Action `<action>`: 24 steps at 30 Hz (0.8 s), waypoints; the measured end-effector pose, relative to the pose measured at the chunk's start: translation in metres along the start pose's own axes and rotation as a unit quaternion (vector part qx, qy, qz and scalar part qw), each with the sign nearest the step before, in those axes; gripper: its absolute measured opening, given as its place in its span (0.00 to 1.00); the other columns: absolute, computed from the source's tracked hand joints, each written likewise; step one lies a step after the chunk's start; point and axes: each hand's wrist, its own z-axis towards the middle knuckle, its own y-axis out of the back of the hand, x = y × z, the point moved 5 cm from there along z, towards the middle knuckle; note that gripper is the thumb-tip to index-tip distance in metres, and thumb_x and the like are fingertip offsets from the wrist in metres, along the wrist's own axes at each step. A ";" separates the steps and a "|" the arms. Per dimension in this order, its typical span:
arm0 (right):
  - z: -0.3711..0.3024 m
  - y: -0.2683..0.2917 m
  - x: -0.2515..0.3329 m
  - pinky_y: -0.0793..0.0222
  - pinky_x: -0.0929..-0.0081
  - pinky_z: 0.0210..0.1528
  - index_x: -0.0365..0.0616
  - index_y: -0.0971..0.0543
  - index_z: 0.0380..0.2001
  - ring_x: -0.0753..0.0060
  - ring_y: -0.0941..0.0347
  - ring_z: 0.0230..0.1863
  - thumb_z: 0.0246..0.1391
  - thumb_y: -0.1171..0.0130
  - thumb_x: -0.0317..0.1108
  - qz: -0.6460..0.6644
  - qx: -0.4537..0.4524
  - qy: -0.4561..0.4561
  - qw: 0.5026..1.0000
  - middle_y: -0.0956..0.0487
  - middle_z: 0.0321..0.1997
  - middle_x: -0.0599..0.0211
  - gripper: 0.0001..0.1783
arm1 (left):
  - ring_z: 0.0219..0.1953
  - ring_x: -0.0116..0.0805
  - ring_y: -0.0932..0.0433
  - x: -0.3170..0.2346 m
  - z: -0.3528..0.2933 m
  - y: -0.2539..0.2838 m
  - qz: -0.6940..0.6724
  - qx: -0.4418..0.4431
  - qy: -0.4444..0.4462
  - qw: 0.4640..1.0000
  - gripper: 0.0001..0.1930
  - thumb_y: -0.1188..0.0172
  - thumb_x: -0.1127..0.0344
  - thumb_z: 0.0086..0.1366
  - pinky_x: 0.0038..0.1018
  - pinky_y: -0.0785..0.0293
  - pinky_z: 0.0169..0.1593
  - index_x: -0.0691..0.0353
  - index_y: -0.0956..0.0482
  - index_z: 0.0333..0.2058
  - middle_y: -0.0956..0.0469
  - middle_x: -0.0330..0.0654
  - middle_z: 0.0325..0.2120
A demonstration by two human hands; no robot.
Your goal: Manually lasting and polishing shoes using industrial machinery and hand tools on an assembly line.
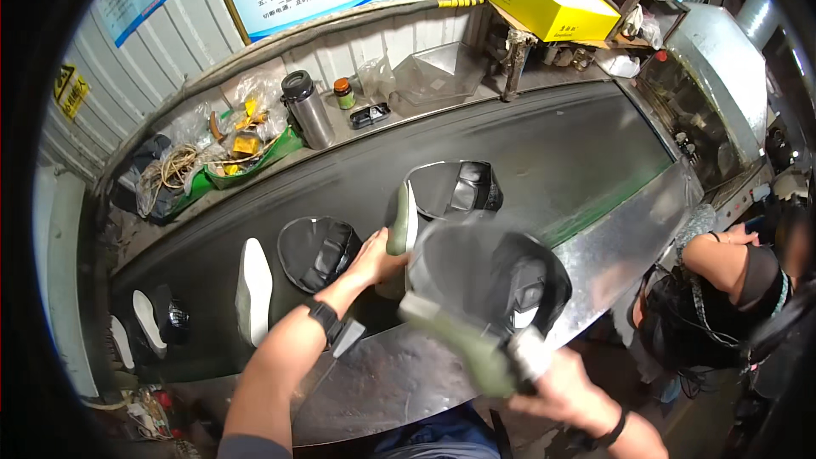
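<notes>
My left hand (379,260), a dark watch on its wrist, grips the lower end of a green shoe (398,225) with a white sole edge. The shoe stands on the dark belt (561,153) beside a round black piece (455,189). Nearer me, my right hand (557,389) is closed on a second green shoe (463,344) with a whitish end, smeared by motion. A large round black piece (544,276) lies just beyond it, partly blurred; I cannot tell whether they are joined. Another black piece (319,251) lies left of my left hand.
White soles (254,289) lie on the belt's left. Along the wall stand a steel flask (308,110), a small jar (343,93) and a green tray (263,161) of clutter. A yellow box (552,4) sits on the back shelf. Another person (722,289) is at the right.
</notes>
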 end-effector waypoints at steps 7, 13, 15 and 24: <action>-0.024 -0.158 0.066 0.26 0.59 0.49 0.37 0.21 0.45 0.50 0.26 0.45 0.49 0.34 0.38 -0.026 0.062 0.100 0.993 0.36 0.69 0.39 0.22 | 0.49 0.46 0.18 0.020 0.034 0.015 -0.121 0.009 0.085 0.989 0.40 0.28 0.59 0.49 0.36 0.24 0.56 0.73 0.28 0.59 0.20 0.54 0.51; 0.005 -0.052 0.037 0.21 0.62 0.32 0.40 0.19 0.47 0.57 0.18 0.26 0.61 0.38 0.44 0.208 -0.199 -0.025 0.957 0.17 0.26 0.56 0.19 | 0.45 0.44 0.19 0.010 -0.089 0.062 -0.587 0.037 0.109 0.802 0.27 0.36 0.54 0.62 0.42 0.20 0.48 0.63 0.25 0.56 0.19 0.47 0.46; 0.049 -0.020 -0.046 0.29 0.70 0.24 0.34 0.20 0.35 0.74 0.25 0.21 0.61 0.37 0.44 0.115 -0.223 -0.220 0.943 0.24 0.21 0.64 0.19 | 0.46 0.45 0.19 0.001 -0.167 0.070 -0.702 0.061 0.030 0.709 0.30 0.36 0.50 0.62 0.46 0.21 0.51 0.63 0.27 0.57 0.21 0.49 0.49; 0.237 -0.047 -0.343 0.30 0.66 0.31 0.52 0.31 0.50 0.71 0.30 0.30 0.44 0.22 0.53 0.555 -0.148 -0.436 0.693 0.30 0.35 0.68 0.37 | 0.58 0.44 0.24 0.052 -0.404 0.028 -0.611 -0.175 0.148 0.758 0.43 0.38 0.76 0.53 0.39 0.28 0.63 0.71 0.42 0.69 0.27 0.53 0.58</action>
